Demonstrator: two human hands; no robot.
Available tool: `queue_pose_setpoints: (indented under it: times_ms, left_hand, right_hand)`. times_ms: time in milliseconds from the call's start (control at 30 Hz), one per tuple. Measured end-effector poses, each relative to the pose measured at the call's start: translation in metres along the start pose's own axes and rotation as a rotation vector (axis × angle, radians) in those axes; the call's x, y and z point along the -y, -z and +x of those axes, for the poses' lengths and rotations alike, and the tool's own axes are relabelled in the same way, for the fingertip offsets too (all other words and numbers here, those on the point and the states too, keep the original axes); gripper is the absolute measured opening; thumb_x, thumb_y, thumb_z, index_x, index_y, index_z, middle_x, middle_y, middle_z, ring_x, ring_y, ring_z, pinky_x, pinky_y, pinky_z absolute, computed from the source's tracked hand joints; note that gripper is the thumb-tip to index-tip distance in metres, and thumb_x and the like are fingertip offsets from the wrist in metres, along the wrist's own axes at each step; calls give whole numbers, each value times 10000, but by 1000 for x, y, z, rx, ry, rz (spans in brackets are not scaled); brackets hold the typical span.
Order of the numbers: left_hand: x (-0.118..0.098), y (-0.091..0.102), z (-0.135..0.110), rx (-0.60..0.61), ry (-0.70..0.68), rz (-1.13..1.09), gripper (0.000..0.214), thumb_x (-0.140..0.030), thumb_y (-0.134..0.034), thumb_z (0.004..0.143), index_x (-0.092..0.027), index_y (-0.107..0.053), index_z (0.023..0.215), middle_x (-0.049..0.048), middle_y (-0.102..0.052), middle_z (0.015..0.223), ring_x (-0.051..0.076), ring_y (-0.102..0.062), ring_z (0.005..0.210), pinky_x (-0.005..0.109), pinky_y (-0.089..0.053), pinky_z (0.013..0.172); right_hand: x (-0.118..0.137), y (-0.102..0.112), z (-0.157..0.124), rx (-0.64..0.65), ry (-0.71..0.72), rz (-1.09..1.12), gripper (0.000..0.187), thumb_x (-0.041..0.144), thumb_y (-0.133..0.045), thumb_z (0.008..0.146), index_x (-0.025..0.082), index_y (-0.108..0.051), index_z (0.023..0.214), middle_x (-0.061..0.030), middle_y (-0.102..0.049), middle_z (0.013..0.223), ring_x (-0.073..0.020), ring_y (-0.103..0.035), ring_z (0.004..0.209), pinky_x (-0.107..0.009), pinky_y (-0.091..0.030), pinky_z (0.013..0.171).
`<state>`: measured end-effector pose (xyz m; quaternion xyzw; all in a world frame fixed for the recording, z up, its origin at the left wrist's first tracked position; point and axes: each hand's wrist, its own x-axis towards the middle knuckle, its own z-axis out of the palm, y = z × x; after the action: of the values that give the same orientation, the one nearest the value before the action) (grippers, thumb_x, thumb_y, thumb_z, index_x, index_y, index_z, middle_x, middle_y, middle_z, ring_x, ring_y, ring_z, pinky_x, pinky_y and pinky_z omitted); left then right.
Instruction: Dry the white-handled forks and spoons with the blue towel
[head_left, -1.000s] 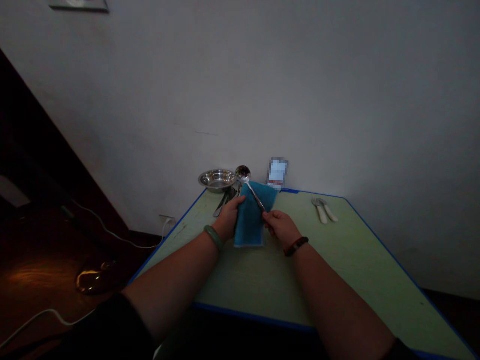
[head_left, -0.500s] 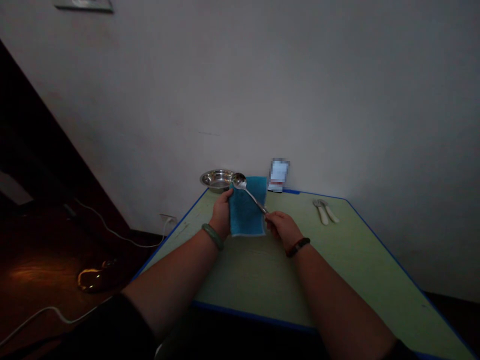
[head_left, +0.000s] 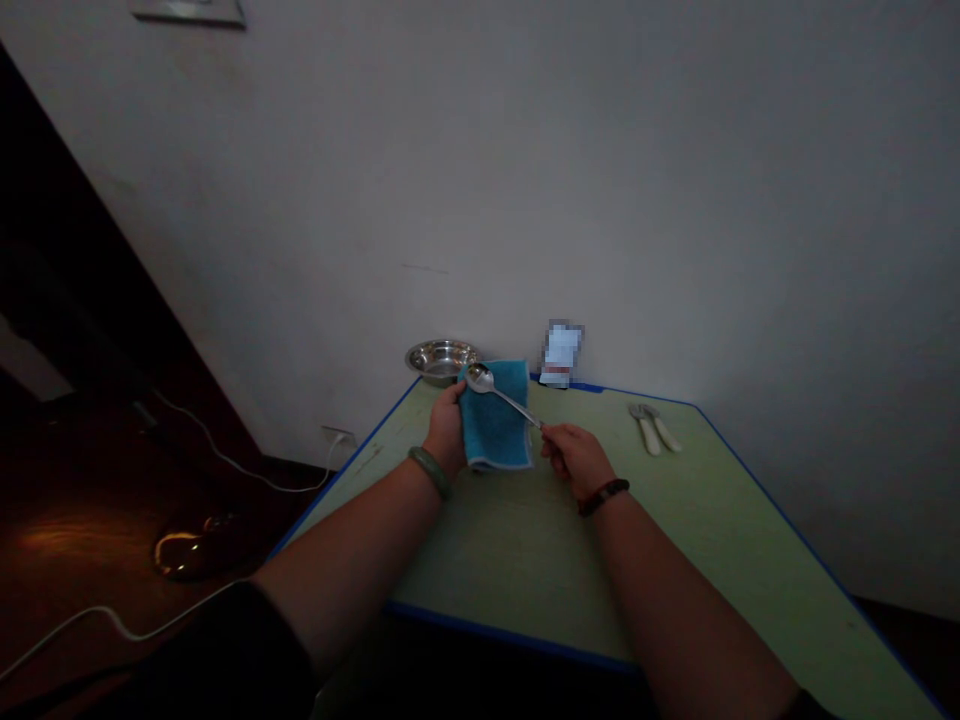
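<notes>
A blue cloth [head_left: 499, 435] hangs over the table, with my left hand [head_left: 448, 432] closed on its left edge. My left thumb shows at the edge; the other fingers are behind the cloth. In front of the cloth lies a metal spoon [head_left: 510, 402], slanting from its bowl at upper left to its handle at lower right. My right hand [head_left: 576, 458] grips the handle's end just right of the cloth. Near my left thumb, the spoon's bowl overlaps the cloth's upper left corner.
Behind the cloth stands a steel basin [head_left: 439, 377] at the green table's [head_left: 510, 560] far edge. A phone with a blurred screen [head_left: 561, 350] leans by the wall. Two white-handled utensils [head_left: 654, 430] lie on the right. A white cable [head_left: 247, 478] runs at the left.
The spoon's bowl has tilted and dropped slightly against the cloth. My right hand has shifted a little right and down with the handle. The cloth's lower edge now curls.
</notes>
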<state>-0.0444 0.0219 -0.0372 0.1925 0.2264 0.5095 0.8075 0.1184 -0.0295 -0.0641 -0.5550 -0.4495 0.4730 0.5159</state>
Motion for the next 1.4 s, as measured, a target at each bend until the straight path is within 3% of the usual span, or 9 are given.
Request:
queue_pose_setpoints:
  times_ms: [300, 500, 767, 1067, 1400]
  left_hand:
    - [0, -5, -4, -47, 1, 94, 388, -371, -440, 697, -89, -585, 920, 100, -655, 686, 263, -614, 675, 436, -460, 712]
    - [0, -6, -6, -44, 20, 108, 444, -377, -411, 707, -69, -560, 990, 132, -656, 764, 283, -611, 715, 464, -450, 719]
    - [0, -5, -3, -67, -19, 102, 454, -361, -428, 698, -69, -547, 1024, 138, -656, 787, 299, -610, 718, 485, -445, 718]
    - [-1, -3, 0, -82, -82, 27, 441, -358, -409, 715, -90, -541, 1041, 98, -664, 764, 260, -613, 732, 431, -442, 775]
    - [1, -5, -4, -44, -23, 86, 476, -377, -424, 698, -82, -536, 1054, 132, -652, 827, 302, -602, 754, 497, -427, 749]
  right_hand:
    - [1, 2, 2, -19, 8, -37, 320, 480, -555, 585, 166, -491, 605, 30, -501, 519, -34, -304, 338, -203, -188, 322]
    - [3, 3, 2, 6, -12, -20, 338, 435, -568, 579, 169, -562, 787, 68, -422, 472, -35, -273, 333, -200, -160, 331]
    - [5, 4, 1, -56, 57, -138, 355, 517, -543, 566, 167, -529, 627, 63, -400, 438, -48, -281, 353, -215, -203, 362]
    - [3, 8, 4, -19, 92, -209, 343, 491, -517, 594, 165, -574, 684, 65, -371, 424, -60, -284, 367, -223, -205, 379]
    - [1, 7, 5, -77, 102, -191, 338, 497, -489, 619, 170, -544, 685, 62, -370, 437, -62, -278, 382, -225, -204, 393]
